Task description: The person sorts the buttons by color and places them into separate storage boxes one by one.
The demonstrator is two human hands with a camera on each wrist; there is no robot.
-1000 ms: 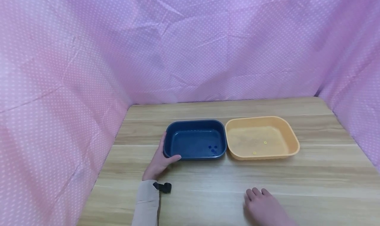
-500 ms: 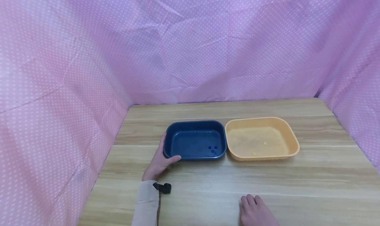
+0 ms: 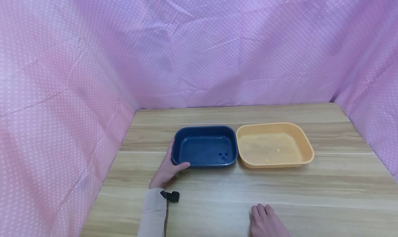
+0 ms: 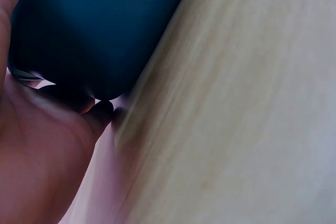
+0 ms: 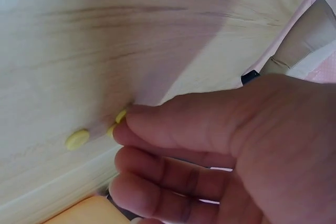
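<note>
My left hand holds the left end of a dark blue plastic basin, its thumb along the front side and fingers round the end. In the left wrist view, the palm and curled fingers lie against the blue wall. Near the table's front edge is my right hand. In the right wrist view, that hand pinches a small yellow button between thumb and index finger. Another yellow button is partly hidden by the fingertips. A third yellow button lies on the table just beyond.
A yellow-orange basin stands right beside the blue one, with two yellow buttons inside. Several blue buttons lie in the blue basin's right front corner. Pink dotted cloth hangs behind and beside the wooden table.
My right hand has moved left and toward the table's front edge, then hardly shifted in the last half second. The left hand and both basins stay in place.
</note>
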